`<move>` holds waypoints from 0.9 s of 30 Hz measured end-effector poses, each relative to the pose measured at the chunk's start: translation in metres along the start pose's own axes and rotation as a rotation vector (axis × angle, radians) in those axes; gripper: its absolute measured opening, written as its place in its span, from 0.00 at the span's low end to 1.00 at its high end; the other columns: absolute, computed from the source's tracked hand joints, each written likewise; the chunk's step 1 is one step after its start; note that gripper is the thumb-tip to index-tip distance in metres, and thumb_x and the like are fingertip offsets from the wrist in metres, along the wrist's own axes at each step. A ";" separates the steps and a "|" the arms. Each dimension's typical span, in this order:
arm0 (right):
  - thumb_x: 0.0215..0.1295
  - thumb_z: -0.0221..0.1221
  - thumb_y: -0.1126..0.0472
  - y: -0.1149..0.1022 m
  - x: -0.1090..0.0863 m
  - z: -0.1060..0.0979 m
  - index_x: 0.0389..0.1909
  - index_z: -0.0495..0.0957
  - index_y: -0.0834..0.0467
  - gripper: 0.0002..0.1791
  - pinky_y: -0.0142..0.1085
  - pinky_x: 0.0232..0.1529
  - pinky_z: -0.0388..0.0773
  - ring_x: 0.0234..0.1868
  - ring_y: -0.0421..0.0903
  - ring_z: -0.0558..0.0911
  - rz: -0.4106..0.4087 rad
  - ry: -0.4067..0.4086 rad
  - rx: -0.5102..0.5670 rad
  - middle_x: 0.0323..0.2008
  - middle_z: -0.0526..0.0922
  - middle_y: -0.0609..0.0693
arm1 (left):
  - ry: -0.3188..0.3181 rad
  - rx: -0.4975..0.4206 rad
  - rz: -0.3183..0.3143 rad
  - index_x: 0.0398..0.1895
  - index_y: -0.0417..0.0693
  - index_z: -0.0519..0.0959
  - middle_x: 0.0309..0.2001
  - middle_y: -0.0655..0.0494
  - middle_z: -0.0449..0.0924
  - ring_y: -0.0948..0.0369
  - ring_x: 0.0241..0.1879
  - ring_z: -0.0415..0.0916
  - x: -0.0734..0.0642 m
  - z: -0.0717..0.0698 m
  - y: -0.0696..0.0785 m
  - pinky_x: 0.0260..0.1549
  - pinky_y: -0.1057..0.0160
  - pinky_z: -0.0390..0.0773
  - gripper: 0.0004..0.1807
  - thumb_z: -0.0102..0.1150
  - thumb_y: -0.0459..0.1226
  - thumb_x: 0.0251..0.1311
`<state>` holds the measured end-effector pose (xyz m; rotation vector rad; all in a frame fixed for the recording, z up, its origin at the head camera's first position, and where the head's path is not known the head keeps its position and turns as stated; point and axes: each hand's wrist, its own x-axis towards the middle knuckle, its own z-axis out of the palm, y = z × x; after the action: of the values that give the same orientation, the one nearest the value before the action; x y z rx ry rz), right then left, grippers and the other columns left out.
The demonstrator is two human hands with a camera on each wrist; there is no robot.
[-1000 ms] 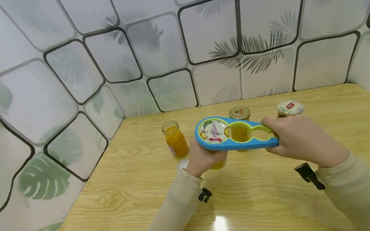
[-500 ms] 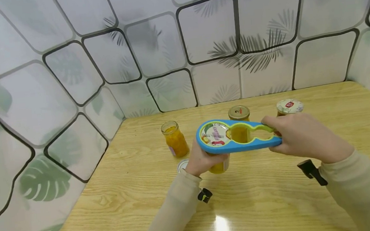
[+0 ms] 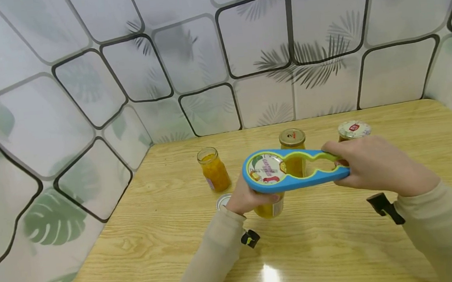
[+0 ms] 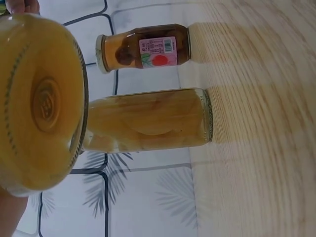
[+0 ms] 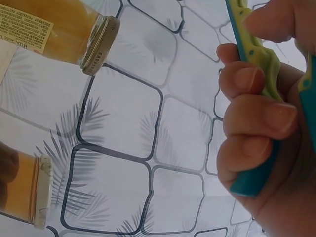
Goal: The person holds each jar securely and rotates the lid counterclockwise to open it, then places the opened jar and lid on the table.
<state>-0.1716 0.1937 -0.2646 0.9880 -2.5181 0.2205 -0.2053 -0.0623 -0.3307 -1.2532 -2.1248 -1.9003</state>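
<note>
My left hand (image 3: pixel 245 197) grips a glass jar of yellow fruit (image 3: pixel 269 209), held up so that its round base (image 4: pixel 47 106) shows in the left wrist view. Around the jar's patterned lid (image 3: pixel 266 169) sits the big ring of a blue and lime-green jar opener (image 3: pixel 314 178). My right hand (image 3: pixel 381 165) grips the opener's far end, thumb on one arm and curled fingers (image 5: pixel 256 118) round the other. The opener's smaller scalloped gaps lie between the two hands, over a gold-lidded jar in the head view.
Behind the opener stands the gold-lidded jar (image 3: pixel 292 138); a white-lidded jar (image 3: pixel 354 130) is partly behind my right hand. Left of my left hand stands a lidless jar of orange fruit (image 3: pixel 215 175). A loose lid (image 3: pixel 223 201) lies on the wooden table (image 3: pixel 151 250).
The held jar and opener have shifted slightly right and nearer me. The opener's handle has swung a little away from me, with my right hand on it. The standing jars have stayed put.
</note>
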 end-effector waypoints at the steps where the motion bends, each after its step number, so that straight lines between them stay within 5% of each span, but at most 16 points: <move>1: 0.34 0.66 0.61 0.000 0.000 -0.001 0.30 0.69 0.53 0.19 0.30 0.14 0.54 0.14 0.35 0.56 0.000 -0.007 0.003 0.13 0.56 0.37 | -0.012 -0.014 -0.006 0.53 0.29 0.61 0.47 0.35 0.68 0.63 0.44 0.68 0.000 0.000 0.000 0.51 0.57 0.66 0.46 0.68 0.48 0.32; 15: 0.32 0.66 0.61 0.003 -0.001 -0.002 0.29 0.69 0.51 0.19 0.28 0.14 0.58 0.15 0.31 0.59 -0.066 0.014 0.008 0.15 0.62 0.33 | -0.127 -0.067 -0.025 0.51 0.22 0.58 0.45 0.29 0.65 0.66 0.43 0.67 -0.003 -0.001 0.005 0.50 0.59 0.67 0.55 0.65 0.60 0.32; 27: 0.34 0.66 0.60 0.004 -0.001 -0.002 0.29 0.69 0.50 0.18 0.28 0.13 0.57 0.14 0.31 0.58 -0.062 -0.026 0.010 0.14 0.61 0.33 | -0.148 -0.077 -0.069 0.52 0.23 0.57 0.46 0.29 0.65 0.66 0.43 0.67 -0.004 -0.002 0.004 0.49 0.60 0.68 0.56 0.65 0.60 0.32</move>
<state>-0.1727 0.1976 -0.2627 1.0782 -2.5078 0.2026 -0.2018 -0.0665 -0.3290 -1.3942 -2.2122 -1.9941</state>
